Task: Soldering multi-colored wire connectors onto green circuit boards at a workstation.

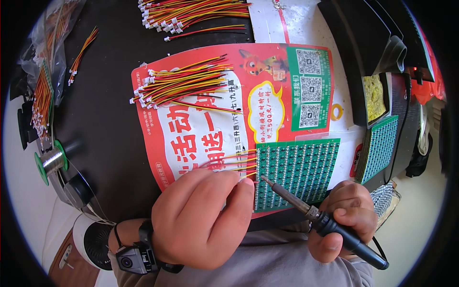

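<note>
A green circuit board panel (299, 172) with rows of small parts lies near me on a red and white printed sheet. Several thin red, yellow and black wires (244, 160) reach its left edge. Just below them, my left hand (203, 217) is closed in a pinch at that edge, on a wire whose end shows by the fingertips; the rest is hidden by the hand. My right hand (351, 210) grips a soldering iron (292, 199) by its black handle. The iron's tip points at the board's left edge, close to my left fingertips.
Bundles of connector wires lie on the sheet (186, 81) and at the far edge (196, 14). A solder spool (51, 160) stands left, its strand trailing nearby. At right are a stack of green boards (378, 148), a yellow sponge (375, 98) and a tape ring (337, 111).
</note>
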`<action>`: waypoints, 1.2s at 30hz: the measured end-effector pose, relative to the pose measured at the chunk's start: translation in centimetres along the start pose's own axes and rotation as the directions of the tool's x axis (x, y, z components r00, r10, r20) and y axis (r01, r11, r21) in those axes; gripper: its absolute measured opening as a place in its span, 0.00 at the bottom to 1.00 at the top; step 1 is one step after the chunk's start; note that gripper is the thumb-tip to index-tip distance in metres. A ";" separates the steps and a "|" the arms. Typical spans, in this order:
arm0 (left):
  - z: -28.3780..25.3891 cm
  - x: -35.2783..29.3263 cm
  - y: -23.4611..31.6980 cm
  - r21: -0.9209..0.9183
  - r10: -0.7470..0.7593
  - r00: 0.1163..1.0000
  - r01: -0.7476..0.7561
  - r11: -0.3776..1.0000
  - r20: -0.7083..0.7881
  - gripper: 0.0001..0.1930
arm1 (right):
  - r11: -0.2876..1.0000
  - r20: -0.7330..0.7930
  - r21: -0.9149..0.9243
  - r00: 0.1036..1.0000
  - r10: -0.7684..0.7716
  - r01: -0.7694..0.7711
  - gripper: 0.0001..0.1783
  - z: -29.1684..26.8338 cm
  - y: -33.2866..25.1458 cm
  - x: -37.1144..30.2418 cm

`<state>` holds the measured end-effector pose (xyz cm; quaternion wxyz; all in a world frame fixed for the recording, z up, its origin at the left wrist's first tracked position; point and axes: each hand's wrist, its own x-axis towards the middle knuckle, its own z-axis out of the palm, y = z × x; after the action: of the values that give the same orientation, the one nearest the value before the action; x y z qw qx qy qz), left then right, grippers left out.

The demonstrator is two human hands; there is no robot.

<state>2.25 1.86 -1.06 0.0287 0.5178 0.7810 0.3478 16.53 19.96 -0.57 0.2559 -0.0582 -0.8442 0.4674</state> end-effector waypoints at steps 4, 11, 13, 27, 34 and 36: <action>-0.5 -0.2 0.4 0.033 0.010 1.000 -0.009 0.999 -0.019 0.15 | 0.999 0.026 0.048 1.000 0.005 -0.006 0.21 -0.4 -0.2 0.1; -0.2 -0.3 -0.2 0.015 0.001 1.000 -0.002 1.000 0.011 0.16 | 0.998 0.051 0.062 0.999 -0.001 -0.002 0.22 -0.3 0.2 0.2; -0.3 -0.3 -0.2 0.018 -0.002 1.000 0.002 1.000 0.015 0.16 | 0.998 0.055 0.062 0.998 -0.015 0.012 0.23 -0.3 0.2 0.3; -0.2 -0.3 -0.4 0.010 0.003 1.000 -0.003 1.000 0.011 0.16 | 0.997 0.055 0.063 0.998 -0.037 0.033 0.22 -0.1 0.4 0.4; -0.3 -0.2 -0.2 0.007 -0.004 1.000 0.004 1.000 0.015 0.17 | 0.999 0.048 0.049 0.999 -0.024 0.022 0.23 -0.3 0.1 0.3; -0.3 -0.2 -0.2 0.003 -0.002 1.000 0.002 1.000 0.014 0.17 | 0.999 0.048 0.043 0.999 -0.015 0.013 0.23 -0.4 0.1 0.3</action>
<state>2.05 1.53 -1.05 0.0338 0.5195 0.7818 0.3432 16.43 20.39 -0.33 0.2399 -0.0355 -0.8403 0.4848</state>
